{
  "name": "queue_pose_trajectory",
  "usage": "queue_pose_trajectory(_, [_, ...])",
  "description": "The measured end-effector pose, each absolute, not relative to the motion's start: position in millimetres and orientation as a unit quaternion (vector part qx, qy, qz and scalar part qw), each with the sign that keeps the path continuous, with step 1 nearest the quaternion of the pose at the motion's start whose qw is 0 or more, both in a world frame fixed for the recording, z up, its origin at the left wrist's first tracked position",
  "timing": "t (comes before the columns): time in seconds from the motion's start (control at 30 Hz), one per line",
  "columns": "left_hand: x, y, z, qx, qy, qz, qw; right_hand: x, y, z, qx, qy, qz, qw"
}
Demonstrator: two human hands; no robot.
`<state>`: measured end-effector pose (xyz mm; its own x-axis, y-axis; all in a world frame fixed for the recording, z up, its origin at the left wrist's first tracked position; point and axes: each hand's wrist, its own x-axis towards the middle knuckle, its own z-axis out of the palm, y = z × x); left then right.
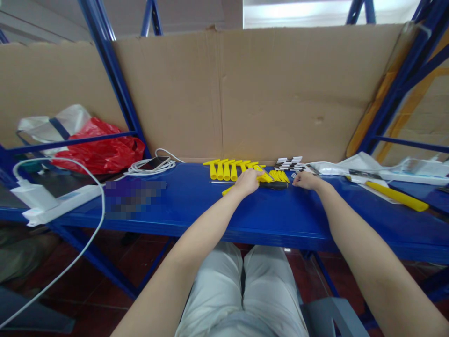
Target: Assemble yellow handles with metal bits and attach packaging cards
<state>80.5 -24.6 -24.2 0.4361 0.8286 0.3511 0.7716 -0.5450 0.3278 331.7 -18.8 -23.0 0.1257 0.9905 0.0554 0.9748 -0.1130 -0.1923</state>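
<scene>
My left hand (248, 182) is closed around a yellow T-shaped plastic handle (265, 176), its wide end pointing right. Under and beside that hand lies a screwdriver (273, 185) with a black grip; its thin shaft stretches left. Several more yellow T-shaped handles (227, 171) stand in a row behind my left hand. Small flat yellow pieces (279, 176) lie in a line between the two hands. My right hand (304, 180) has its fingers pinched together at some tiny shiny parts (294, 174); what they grip is too small to make out. Black-and-white pieces (289, 164) are stacked behind it.
A yellow-handled tool (396, 195) and white plastic bags (365, 164) lie at the right. To the left are a coiled white cable (149, 166), a red bag (101, 147) and a power strip (66, 203). Cardboard (273, 93) walls the blue table's (196, 206) back.
</scene>
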Motion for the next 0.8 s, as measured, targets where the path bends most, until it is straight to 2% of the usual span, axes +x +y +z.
queue_pose_trajectory(0.37, [81.1,-25.8,-23.5,0.841,0.473,0.253,0.073,329.1,-18.2,-23.0,-0.744,-0.654,0.061,0.121])
queue_pose_trajectory(0.8, [82.9,-24.4,-25.8,0.844,0.47,0.249,0.069,324.2,-18.0,-22.8,-0.751,-0.65,0.044,0.107])
